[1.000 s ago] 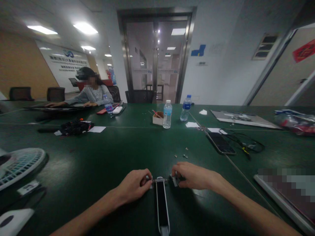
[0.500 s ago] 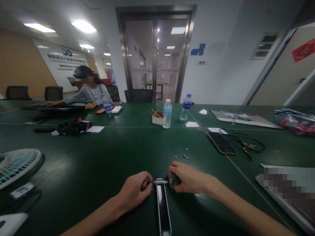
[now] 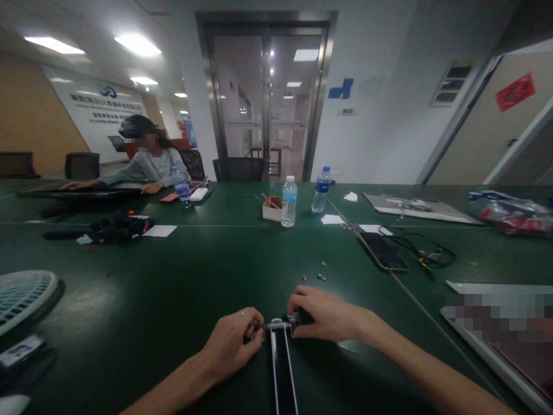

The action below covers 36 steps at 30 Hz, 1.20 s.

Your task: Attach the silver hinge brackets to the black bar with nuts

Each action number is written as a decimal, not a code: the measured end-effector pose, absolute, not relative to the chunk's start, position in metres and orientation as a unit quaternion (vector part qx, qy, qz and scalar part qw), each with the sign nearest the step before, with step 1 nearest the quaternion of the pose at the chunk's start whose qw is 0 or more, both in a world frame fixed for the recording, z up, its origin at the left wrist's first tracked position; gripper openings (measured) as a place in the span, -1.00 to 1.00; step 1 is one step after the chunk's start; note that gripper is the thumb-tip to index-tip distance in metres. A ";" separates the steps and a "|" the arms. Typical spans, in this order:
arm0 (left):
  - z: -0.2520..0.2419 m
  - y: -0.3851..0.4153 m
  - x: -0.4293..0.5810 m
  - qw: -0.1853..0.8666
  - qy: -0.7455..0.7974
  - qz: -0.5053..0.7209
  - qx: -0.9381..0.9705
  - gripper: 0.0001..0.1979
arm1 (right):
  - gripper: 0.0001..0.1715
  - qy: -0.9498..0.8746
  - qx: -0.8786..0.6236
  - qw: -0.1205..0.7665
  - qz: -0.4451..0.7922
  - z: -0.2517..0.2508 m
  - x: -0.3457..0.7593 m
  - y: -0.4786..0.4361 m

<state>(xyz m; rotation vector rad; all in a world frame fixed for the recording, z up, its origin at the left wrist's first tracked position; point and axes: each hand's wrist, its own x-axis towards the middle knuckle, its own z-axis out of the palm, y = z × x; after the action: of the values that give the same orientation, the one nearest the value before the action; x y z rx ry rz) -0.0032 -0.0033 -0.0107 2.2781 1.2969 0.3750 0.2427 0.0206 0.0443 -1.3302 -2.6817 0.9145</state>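
Note:
A long, narrow black bar with silver edges lies on the green table in front of me, its near end cut off by the picture's bottom edge. A metal crosspiece spans its far end. My left hand is closed at the crosspiece's left end, around a small dark part mostly hidden by the fingers. At the right end, the thumb and fingers of my right hand close on a small dark piece with a metal edge. Several small metal nuts lie beyond my right hand.
Two water bottles and a small open box stand farther back. A phone and cables lie to the right, a white fan grille to the left. Across the table sits a person with arms on it.
My right hand has moved slightly left, closer to the crosspiece, and its dark piece now sits nearer the bar. The whole view has shifted a little. My left hand keeps its hold.

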 end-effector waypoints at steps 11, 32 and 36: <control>-0.002 -0.005 0.001 0.247 0.486 0.096 0.833 -0.87 | -0.70 -0.790 -0.610 0.009 0.065 0.032 0.320 0.082; 0.007 -0.014 0.018 0.222 0.524 0.078 0.819 -0.91 | -0.86 -0.809 -0.580 0.047 0.089 -0.001 0.319 0.099; 0.002 -0.012 0.017 0.206 0.506 0.084 0.833 -0.89 | -0.83 -0.811 -0.576 0.051 0.089 0.004 0.319 0.098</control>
<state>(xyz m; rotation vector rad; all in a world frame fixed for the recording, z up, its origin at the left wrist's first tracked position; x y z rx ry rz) 0.0170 -0.0123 0.0021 2.3221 1.4102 0.2351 0.3185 0.0976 0.0040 -1.7523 -2.4693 0.2711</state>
